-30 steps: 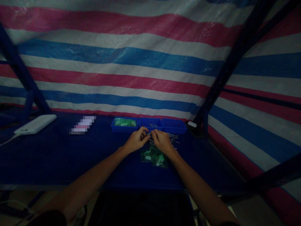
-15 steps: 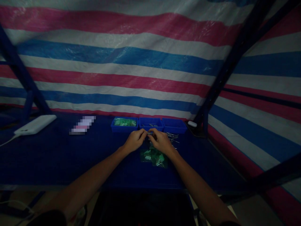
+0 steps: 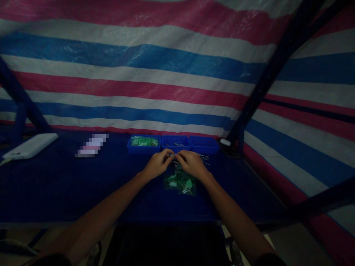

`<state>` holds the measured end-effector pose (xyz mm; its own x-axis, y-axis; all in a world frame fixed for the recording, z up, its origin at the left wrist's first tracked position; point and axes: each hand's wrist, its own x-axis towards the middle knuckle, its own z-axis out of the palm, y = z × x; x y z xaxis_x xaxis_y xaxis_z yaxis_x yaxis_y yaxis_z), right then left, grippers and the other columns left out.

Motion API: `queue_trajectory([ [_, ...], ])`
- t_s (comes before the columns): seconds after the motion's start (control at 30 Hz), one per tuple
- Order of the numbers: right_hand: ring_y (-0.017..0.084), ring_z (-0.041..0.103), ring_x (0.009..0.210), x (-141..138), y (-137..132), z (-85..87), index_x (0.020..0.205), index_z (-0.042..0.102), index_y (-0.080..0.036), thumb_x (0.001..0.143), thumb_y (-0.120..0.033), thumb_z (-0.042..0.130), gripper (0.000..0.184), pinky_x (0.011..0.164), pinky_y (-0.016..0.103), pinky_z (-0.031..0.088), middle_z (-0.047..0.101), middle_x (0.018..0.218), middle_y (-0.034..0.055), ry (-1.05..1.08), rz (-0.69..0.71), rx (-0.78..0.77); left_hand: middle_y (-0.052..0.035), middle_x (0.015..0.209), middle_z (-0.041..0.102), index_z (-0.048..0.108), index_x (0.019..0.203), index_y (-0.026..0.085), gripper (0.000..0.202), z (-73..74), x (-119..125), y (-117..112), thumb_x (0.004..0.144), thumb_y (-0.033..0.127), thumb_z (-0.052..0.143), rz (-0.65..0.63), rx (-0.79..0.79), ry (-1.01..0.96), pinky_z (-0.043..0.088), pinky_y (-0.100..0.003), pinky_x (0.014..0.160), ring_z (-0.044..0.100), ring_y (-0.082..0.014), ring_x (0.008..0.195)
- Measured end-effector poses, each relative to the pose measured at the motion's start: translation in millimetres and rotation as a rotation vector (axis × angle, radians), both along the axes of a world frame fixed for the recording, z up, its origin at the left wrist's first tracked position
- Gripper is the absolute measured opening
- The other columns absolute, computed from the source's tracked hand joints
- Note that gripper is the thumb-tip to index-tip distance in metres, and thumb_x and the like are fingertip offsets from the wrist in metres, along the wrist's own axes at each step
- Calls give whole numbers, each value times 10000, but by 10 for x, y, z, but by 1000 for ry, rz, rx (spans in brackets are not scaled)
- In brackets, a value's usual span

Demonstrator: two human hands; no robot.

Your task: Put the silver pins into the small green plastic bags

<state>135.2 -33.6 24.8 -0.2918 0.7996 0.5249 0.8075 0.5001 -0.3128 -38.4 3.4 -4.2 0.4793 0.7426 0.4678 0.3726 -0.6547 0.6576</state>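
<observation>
Small part pinched between two hands, loose metal pieces and packets crowding close

Near the centre of the frame, the left hand [image 3: 158, 164] and the right hand [image 3: 192, 162] meet fingertip to fingertip. Both appear closed in a pinch on a small pale part [image 3: 173, 155]; its exact shape is too dark and too covered to tell.

The likeliest trouble is a slip: a piece this small, held only by the fingertips, could spring loose and be lost among the thin metal pieces [image 3: 205, 159] lying just right of the right hand. A sideways sweep of that hand could scatter them. The green packets [image 3: 187, 184] sit below the hands at lower centre, so a dropping wrist could drag or crumple them. The dim light makes misjudging a fit more likely.

As for edges, the left bin [image 3: 142, 150], middle bin [image 3: 181, 149] and right bin [image 3: 205, 149] form a row just beyond the fingers, and their front walls could catch knuckles pushed forward. At right, a white case [image 3: 225, 142] and the slanting post [image 3: 257, 85] limit a wide reach. The table [image 3: 69, 188] offers its broadest room across the left of the frame, short of the white device [image 3: 31, 146]; its near edge runs below the forearms.
</observation>
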Motion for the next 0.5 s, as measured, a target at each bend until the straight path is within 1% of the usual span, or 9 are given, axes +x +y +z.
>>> queue_trajectory([
  [0.03,130,560,627,122,21,78,779,604,-179,849,-360,440,254,606,226,362,621,682,18,10,-33,38,12,671,580,525,954,171,217,-6,-1,4,847,336,433,13,-1,8,399,-203,536,537,-105,566],
  [0.07,131,554,621,284,62,161,812,607,-173,834,-386,453,264,608,231,369,619,691,23,89,-113,91,8,681,583,527,949,171,217,-11,-3,7,846,338,434,28,-4,17,401,-205,540,538,-106,573],
  [0.17,139,536,615,943,306,354,893,579,-135,855,-410,341,365,587,246,398,597,717,56,478,-477,277,15,661,562,530,943,168,222,-17,-6,6,847,341,430,44,-25,41,387,-203,527,521,-102,561],
  [0.2,147,539,621,1180,419,375,931,569,-127,850,-409,332,377,583,256,409,594,727,66,549,-590,265,18,651,552,532,936,168,219,-15,-4,-1,848,339,427,37,-35,47,380,-202,522,514,-100,557],
  [0.23,159,549,640,1404,536,368,960,566,-130,837,-405,350,371,599,270,416,600,735,74,538,-702,214,22,641,542,534,928,168,216,-13,-2,-11,848,337,426,29,-46,51,372,-201,518,507,-99,554],
  [0.3,194,568,757,1775,757,280,1023,563,-144,794,-397,427,367,697,310,427,620,845,110,353,-848,31,27,622,527,539,913,170,209,-6,7,-37,845,334,429,16,-75,60,360,-202,513,495,-99,550],
  [0.37,242,558,912,2023,934,131,1141,510,-132,735,-392,517,482,779,340,422,586,1013,151,97,-861,-162,31,612,519,542,911,174,204,-1,18,-63,841,333,435,8,-113,72,355,-204,515,490,-100,548],
  [0.43,295,507,1039,2165,1064,-25,1204,476,-147,723,-428,524,559,839,387,403,513,1144,181,-109,-878,-284,29,631,530,542,904,178,191,3,25,-79,844,320,428,-7,-147,90,354,-206,527,492,-98,559],
  [0.5,346,472,1087,2237,1157,-151,1212,482,-204,744,-492,471,549,856,468,383,461,1208,178,-207,-924,-391,30,640,535,541,895,179,181,9,26,-81,844,312,429,-12,-168,105,350,-207,534,488,-95,560],
])
